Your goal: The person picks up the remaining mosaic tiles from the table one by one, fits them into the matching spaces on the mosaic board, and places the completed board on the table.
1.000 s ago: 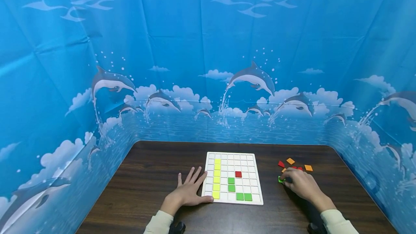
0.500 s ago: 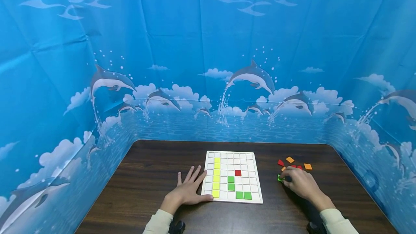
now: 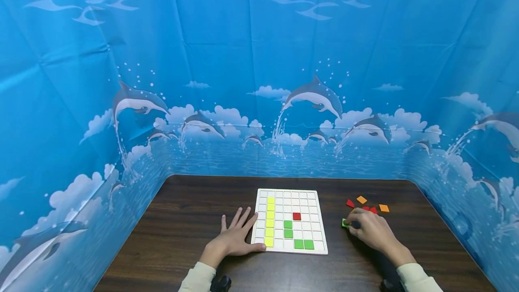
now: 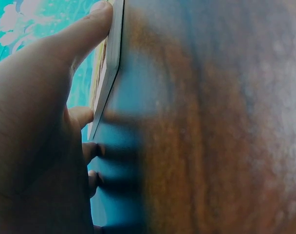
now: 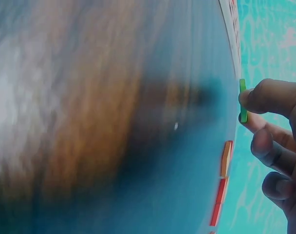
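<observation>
A white grid board (image 3: 308, 197) lies on the dark wooden table. It bears a column of yellow squares (image 3: 269, 222), several green squares (image 3: 288, 229) and one red square (image 3: 297, 216). My left hand (image 3: 233, 240) rests at the board's left edge with fingers spread, its thumb on the near left corner. To the right of the board, my right hand (image 3: 373, 229) pinches a green square tile (image 3: 343, 223) between thumb and finger. In the right wrist view that green tile (image 5: 243, 100) stands edge-on in the pinch, apart from the table.
Loose red tiles (image 3: 350, 203) and orange tiles (image 3: 384, 208) lie on the table (image 3: 182, 220) just beyond my right hand. A blue dolphin-print curtain (image 3: 227, 80) closes off the back and both sides.
My right hand has shifted slightly left with the green tile, away from the loose tiles. The left hand and the board stay put.
</observation>
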`<state>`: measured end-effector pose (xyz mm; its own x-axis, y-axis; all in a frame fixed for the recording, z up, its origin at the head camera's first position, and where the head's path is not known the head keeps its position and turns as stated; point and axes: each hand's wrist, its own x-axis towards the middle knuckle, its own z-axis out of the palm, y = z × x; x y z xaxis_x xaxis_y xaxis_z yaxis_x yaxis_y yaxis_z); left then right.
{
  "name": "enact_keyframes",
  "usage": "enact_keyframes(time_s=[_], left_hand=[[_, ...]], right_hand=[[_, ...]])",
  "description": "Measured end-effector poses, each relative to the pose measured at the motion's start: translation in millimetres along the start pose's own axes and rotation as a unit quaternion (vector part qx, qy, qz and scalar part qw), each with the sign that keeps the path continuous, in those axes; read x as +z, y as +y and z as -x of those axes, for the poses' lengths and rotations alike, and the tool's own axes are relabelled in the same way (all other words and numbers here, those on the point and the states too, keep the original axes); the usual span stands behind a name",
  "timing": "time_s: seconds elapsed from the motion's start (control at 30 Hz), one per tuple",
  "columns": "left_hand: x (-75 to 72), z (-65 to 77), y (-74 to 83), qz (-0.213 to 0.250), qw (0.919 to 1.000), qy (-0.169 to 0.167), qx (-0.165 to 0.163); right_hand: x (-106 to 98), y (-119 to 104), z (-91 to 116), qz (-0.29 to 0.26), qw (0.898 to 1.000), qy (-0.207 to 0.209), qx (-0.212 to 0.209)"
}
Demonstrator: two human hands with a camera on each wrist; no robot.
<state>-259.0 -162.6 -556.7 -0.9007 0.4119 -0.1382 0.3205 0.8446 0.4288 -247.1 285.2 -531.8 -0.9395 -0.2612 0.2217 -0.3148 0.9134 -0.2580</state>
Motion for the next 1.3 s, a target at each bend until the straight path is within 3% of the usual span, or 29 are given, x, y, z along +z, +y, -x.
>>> enact_keyframes(time_s=[0.2,0.4,0.93,1.3], left_hand=[[-10.1,7.7,10.4,0.005,1.0000,-0.004,0.005],[-11.1,9.4,12.8,0.013,0.9999,-0.003,0.006],[-3.6,3.5,4.3,0.017,0.9998,0.001,0.005],[0.0,0.0,0.7,-0.001,1.0000,0.007,0.002]], right_hand=[[0,-10,-1,-0.001,1.000,0.010,-0.001],[-1,-19,-2,-0.007,1.000,0.018,-0.001],[1,-42,-5,-0.030,0.999,0.021,-0.013],[8,-60,-6,-0.046,0.997,0.023,-0.058]])
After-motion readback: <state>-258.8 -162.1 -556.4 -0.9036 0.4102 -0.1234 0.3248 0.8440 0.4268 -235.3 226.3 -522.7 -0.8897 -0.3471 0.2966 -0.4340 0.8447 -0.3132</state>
